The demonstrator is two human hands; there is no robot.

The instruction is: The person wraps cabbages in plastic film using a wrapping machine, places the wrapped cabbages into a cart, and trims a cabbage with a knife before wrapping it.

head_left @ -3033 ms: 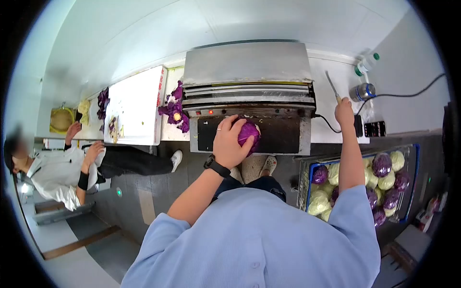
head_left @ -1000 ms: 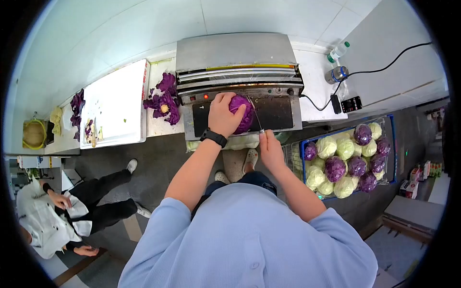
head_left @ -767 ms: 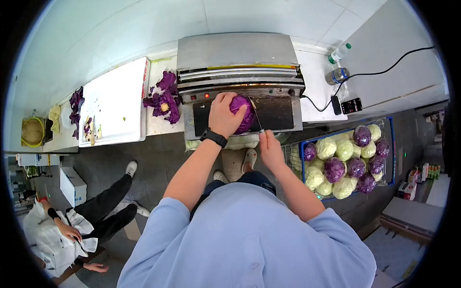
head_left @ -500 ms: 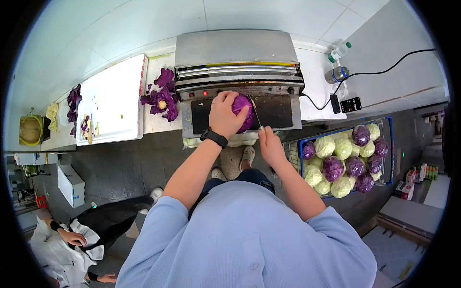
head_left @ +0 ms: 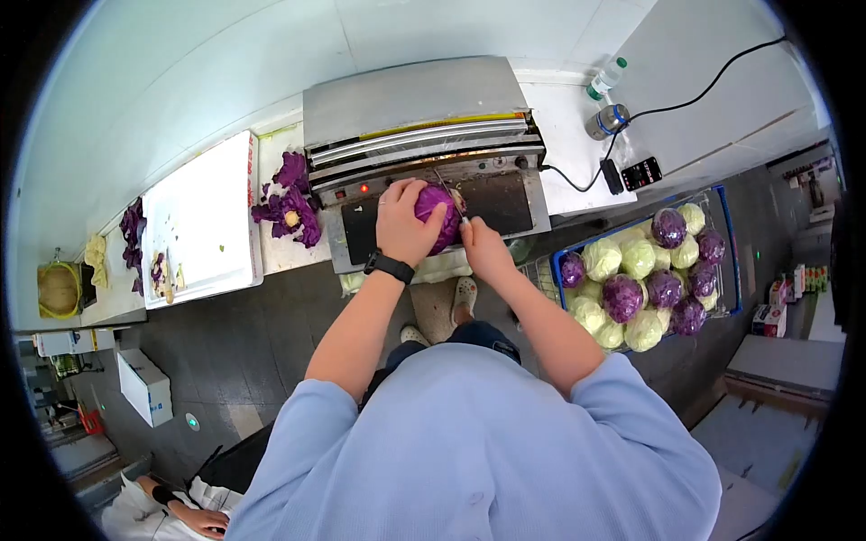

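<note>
A red cabbage (head_left: 443, 237) rests on the dark plate (head_left: 501, 203) at the front of a steel wrapping machine (head_left: 419, 99). My left hand (head_left: 406, 222) is wrapped over its left side and top, with the thumb pointing right. In my right hand (head_left: 488, 250) is the handle of a knife (head_left: 451, 193). The narrow blade points away from me and lies along the cabbage's right end, where a pale stem cut shows. Just how deep the blade sits I cannot tell.
Loose purple leaves (head_left: 293, 216) and a white tray (head_left: 203, 270) with scraps lie left. A blue-rimmed crate (head_left: 738, 261) of wrapped cabbages stands right. Behind it are a phone (head_left: 641, 174), a cable, a jar (head_left: 606, 122) and a bottle (head_left: 607, 79). A co-worker's hand (head_left: 200, 520) shows lower left.
The view has tilted and shifted. The knife has moved closer against the cabbage's right end, its blade leaning over the cut. The co-worker at lower left has moved mostly out of view.
</note>
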